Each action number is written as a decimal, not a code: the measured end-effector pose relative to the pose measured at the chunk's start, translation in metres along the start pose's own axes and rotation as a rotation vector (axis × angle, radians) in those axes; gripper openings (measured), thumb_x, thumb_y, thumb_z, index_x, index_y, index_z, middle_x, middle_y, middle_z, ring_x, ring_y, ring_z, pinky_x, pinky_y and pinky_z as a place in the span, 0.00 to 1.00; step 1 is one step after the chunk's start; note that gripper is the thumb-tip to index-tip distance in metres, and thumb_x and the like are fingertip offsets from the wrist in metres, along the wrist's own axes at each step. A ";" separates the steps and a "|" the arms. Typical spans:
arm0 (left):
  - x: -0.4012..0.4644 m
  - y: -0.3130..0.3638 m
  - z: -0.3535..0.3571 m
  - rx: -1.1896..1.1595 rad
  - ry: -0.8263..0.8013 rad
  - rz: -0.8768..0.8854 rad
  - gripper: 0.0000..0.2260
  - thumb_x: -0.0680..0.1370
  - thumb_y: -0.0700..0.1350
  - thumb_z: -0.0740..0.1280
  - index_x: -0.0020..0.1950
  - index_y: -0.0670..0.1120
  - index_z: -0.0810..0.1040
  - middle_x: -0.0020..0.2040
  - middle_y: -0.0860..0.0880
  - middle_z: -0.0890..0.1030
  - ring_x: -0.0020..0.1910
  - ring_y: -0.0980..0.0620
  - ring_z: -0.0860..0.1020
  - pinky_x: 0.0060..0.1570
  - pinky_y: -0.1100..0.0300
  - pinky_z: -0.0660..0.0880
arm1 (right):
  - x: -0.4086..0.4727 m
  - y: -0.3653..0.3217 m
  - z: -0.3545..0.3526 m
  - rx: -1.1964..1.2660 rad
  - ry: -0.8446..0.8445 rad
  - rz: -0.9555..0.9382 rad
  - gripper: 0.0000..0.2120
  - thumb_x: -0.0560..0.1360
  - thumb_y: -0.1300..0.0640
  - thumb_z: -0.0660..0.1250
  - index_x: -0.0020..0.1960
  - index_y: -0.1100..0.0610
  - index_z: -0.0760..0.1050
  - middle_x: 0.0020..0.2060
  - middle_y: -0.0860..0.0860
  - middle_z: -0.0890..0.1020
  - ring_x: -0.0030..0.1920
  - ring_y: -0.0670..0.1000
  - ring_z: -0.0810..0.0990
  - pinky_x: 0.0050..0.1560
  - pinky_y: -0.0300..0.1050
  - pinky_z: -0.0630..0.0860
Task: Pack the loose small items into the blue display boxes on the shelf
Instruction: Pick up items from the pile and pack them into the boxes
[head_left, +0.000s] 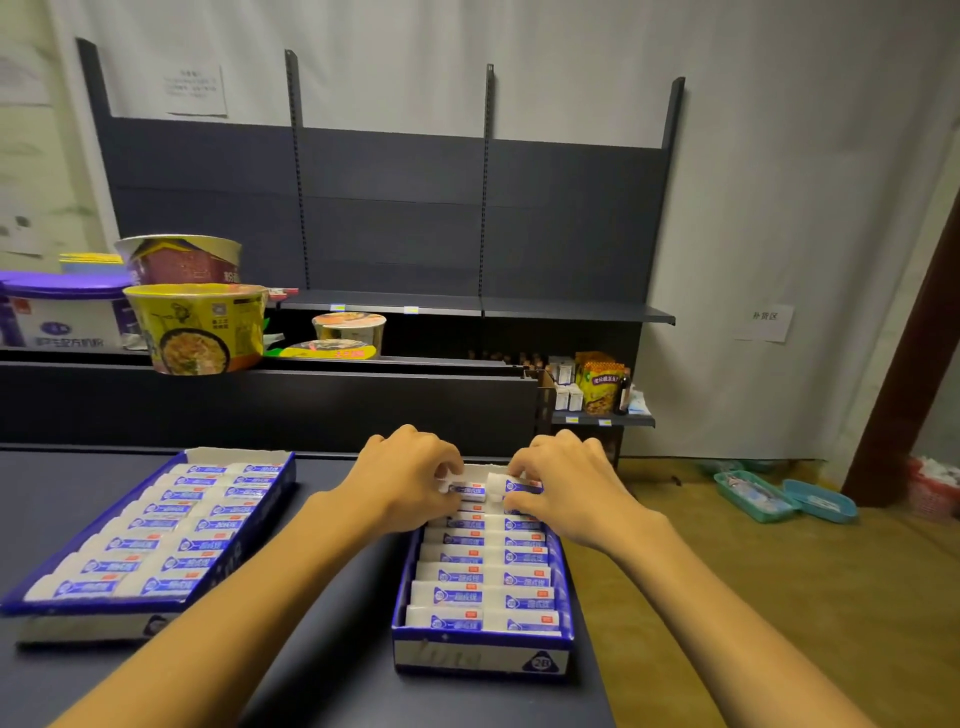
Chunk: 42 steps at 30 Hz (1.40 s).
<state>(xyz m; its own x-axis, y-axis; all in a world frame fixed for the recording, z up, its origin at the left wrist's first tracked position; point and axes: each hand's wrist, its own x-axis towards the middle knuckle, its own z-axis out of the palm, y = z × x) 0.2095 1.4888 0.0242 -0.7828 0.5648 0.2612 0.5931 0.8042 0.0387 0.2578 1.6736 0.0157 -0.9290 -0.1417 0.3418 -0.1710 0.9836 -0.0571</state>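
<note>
At the twelve o'clock end of our nearly full blue display box (480, 644), our left hand (410, 475) pinches one eraser (467, 490) and our right hand (563, 480) pinches another eraser (511, 487), while a second box (83, 608) at nine o'clock sits full.

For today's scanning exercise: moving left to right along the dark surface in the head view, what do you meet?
Left blue display box → left hand → right hand, both hands at the far end of the right blue display box.

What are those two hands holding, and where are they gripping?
Each pinches one small eraser at the far end of the right blue box: left hand on eraser, right hand on eraser, by their edges.
</note>
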 end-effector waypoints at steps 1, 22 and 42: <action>-0.001 0.000 0.000 -0.002 0.003 -0.005 0.17 0.75 0.55 0.68 0.63 0.53 0.75 0.58 0.54 0.78 0.58 0.54 0.73 0.56 0.54 0.73 | 0.000 0.000 0.000 -0.012 -0.006 0.001 0.16 0.75 0.42 0.66 0.60 0.48 0.75 0.57 0.47 0.77 0.58 0.48 0.71 0.59 0.49 0.65; -0.015 -0.005 -0.003 0.086 0.045 -0.016 0.12 0.78 0.54 0.64 0.59 0.54 0.79 0.61 0.54 0.76 0.61 0.54 0.69 0.58 0.56 0.68 | 0.006 -0.005 -0.004 -0.100 0.001 -0.004 0.13 0.75 0.43 0.66 0.57 0.47 0.74 0.52 0.47 0.80 0.55 0.50 0.72 0.56 0.49 0.64; -0.026 -0.006 -0.012 0.022 0.136 -0.099 0.15 0.78 0.56 0.62 0.63 0.55 0.74 0.63 0.53 0.74 0.64 0.52 0.68 0.61 0.54 0.67 | 0.005 -0.012 -0.004 -0.053 -0.027 0.014 0.17 0.76 0.41 0.64 0.62 0.46 0.74 0.58 0.47 0.77 0.60 0.50 0.71 0.60 0.50 0.64</action>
<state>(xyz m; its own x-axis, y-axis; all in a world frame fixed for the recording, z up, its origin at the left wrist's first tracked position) 0.2287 1.4667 0.0285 -0.8039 0.4531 0.3852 0.5085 0.8596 0.0501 0.2570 1.6612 0.0215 -0.9397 -0.1304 0.3161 -0.1414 0.9899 -0.0121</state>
